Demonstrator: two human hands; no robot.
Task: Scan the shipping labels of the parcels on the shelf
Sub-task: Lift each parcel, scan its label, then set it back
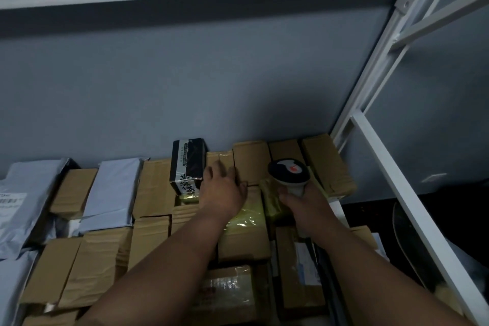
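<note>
- Two hands reach over brown cardboard parcels point(246, 235) near the shelf's back right corner.
- Left hand point(225, 190), fingers straight, rests on them.
- Right hand point(304, 204) grips a white handheld scanner point(289, 174).

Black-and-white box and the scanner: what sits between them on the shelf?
In the head view, the left hand rests on brown cardboard parcels between the black-and-white box and the scanner, which the right hand grips.
</note>
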